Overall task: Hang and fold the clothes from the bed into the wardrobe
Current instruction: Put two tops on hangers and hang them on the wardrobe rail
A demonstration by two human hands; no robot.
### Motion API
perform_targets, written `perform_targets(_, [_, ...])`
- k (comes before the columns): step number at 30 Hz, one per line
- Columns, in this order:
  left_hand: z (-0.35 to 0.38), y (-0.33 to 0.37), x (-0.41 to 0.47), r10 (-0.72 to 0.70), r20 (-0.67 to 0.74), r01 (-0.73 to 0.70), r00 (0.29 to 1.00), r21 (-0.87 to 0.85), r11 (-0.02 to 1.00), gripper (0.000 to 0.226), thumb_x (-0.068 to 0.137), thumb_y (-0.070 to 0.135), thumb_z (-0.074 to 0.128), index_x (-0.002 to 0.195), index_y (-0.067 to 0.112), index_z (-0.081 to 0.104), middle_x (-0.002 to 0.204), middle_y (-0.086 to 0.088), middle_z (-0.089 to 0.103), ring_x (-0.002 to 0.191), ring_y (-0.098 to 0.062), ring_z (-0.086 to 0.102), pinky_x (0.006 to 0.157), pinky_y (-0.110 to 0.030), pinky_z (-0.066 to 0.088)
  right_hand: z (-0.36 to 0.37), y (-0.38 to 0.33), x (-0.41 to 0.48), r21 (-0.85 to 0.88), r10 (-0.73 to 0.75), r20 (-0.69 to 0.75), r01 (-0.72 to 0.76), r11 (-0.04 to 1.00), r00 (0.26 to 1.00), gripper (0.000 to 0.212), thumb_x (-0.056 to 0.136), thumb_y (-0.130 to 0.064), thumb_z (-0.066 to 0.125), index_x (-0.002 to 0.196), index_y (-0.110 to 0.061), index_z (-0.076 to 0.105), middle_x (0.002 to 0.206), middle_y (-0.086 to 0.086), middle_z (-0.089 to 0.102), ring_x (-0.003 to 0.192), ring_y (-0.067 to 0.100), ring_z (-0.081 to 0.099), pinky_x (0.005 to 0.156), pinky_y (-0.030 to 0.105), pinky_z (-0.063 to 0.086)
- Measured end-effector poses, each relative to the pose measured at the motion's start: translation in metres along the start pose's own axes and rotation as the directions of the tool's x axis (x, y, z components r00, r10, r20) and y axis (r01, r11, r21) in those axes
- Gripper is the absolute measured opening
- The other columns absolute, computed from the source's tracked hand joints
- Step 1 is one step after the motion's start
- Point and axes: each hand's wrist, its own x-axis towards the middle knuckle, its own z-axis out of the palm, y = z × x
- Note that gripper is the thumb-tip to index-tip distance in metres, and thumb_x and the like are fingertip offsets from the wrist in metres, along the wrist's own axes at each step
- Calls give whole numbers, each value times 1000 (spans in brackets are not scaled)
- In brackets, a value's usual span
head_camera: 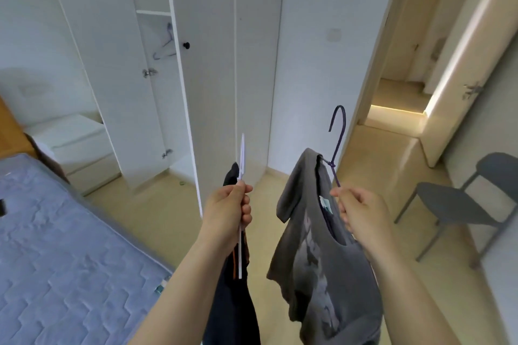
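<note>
The grey printed T-shirt (322,246) hangs on a dark purple wire hanger (337,145) pinched by the right hand (361,213). The left hand (229,210) grips a white plastic hanger (241,165) carrying a dark garment (232,302).

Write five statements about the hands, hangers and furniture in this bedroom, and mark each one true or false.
1. The right hand grips a purple hanger carrying a grey T-shirt. True.
2. The left hand holds nothing. False: it grips a white hanger with a dark garment on it.
3. Every wardrobe door is closed. False: one door stands open.
4. An empty hanger hangs inside the wardrobe. True.
5. A grey chair stands on the floor at the right. True.
</note>
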Motion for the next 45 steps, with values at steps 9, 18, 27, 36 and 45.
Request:
perform_targets(9, [62, -20, 95, -21, -50, 20, 999, -25, 999, 26, 100, 22, 50, 85, 3, 60, 58, 2, 40, 38, -3, 34, 34, -13, 30, -5, 27, 109, 52, 16, 60, -19, 998, 998, 28, 90, -12, 51, 74, -21, 71, 46, -9, 44, 39, 9, 31, 47, 25, 25])
perform_targets(18, [97, -28, 168, -58, -141, 29, 988, -199, 980, 24, 100, 22, 50, 86, 4, 59, 54, 4, 42, 38, -2, 33, 33, -12, 30, 15, 40, 220, 42, 17, 198, -26, 999, 980, 28, 90, -16, 52, 70, -23, 70, 48, -12, 47, 40, 6, 34, 47, 25, 27])
perform_targets(27, [64, -38, 254, -88, -238, 44, 967, -183, 982, 25, 100, 23, 48, 87, 4, 59, 58, 2, 39, 39, -3, 30, 33, -13, 27, 92, 47, 292, -11, -14, 353, 19, 1000, 936, 33, 97, -26, 52, 69, -17, 67, 48, -8, 43, 42, 9, 34, 49, 27, 27])
perform_targets(36, [30, -22, 319, -61, -319, 19, 946, -134, 991, 27, 101, 21, 45, 85, 5, 58, 58, 1, 38, 39, -4, 29, 34, -13, 26, 183, 38, 354, -66, -66, 487, 112, 992, 871, 30, 96, -23, 52, 71, -19, 68, 48, -11, 49, 38, 2, 40, 48, 21, 33])
perform_targets(45, [-3, 0, 384, -12, -532, -38, 847, -82, 996, 26, 101, 19, 46, 86, 3, 59, 59, -1, 39, 39, -5, 30, 35, -14, 26, 292, 33, 420, 34, -110, 672, 118, 992, 733, 30, 93, -19, 53, 67, -19, 67, 48, -3, 42, 40, 10, 33, 41, 19, 28])
